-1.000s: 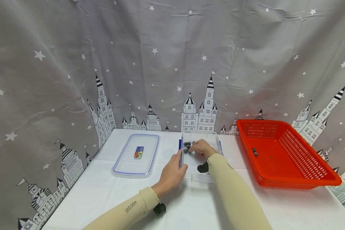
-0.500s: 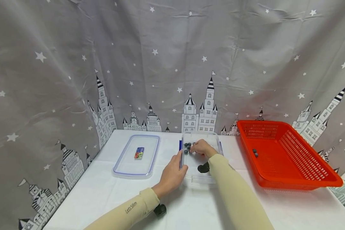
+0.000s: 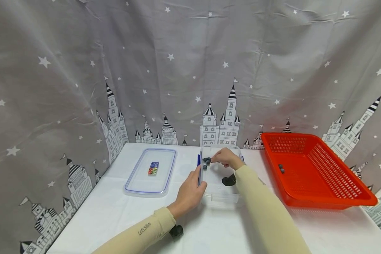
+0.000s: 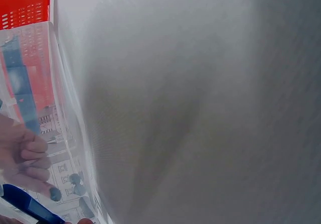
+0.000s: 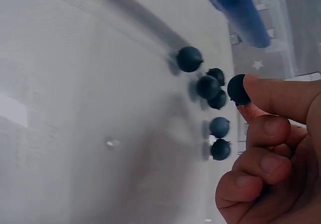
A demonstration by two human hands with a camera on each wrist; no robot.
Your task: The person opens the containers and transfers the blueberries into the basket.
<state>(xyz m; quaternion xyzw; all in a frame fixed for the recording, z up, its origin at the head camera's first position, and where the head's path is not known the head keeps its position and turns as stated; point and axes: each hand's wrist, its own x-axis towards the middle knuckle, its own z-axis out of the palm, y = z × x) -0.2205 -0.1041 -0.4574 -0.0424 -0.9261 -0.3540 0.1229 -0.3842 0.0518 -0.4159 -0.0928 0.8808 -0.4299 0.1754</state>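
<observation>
My right hand (image 3: 227, 158) is over the clear plastic container (image 3: 222, 198). Its thumb and forefinger pinch a blueberry (image 5: 238, 89), seen close in the right wrist view; the other fingers are curled. Several more blueberries (image 5: 207, 87) lie loose on the container floor, gathered toward its far left in the head view. My left hand (image 3: 192, 190) holds the container's left wall, with the thumb near the rim. In the left wrist view only bits of its fingertips show, beside a blue latch (image 4: 30, 204).
A clear lid (image 3: 138, 181) with a blue seal and a colourful label lies on the table to the left. At the right stands a red basket (image 3: 328, 201), with a few blueberries (image 3: 282, 170) inside along its left side. A patterned grey curtain (image 3: 184, 70) hangs behind.
My right hand has shifted up and slightly right, away from the lower berries, with a blueberry between its fingertips. The left hand has stayed in place on the container.
</observation>
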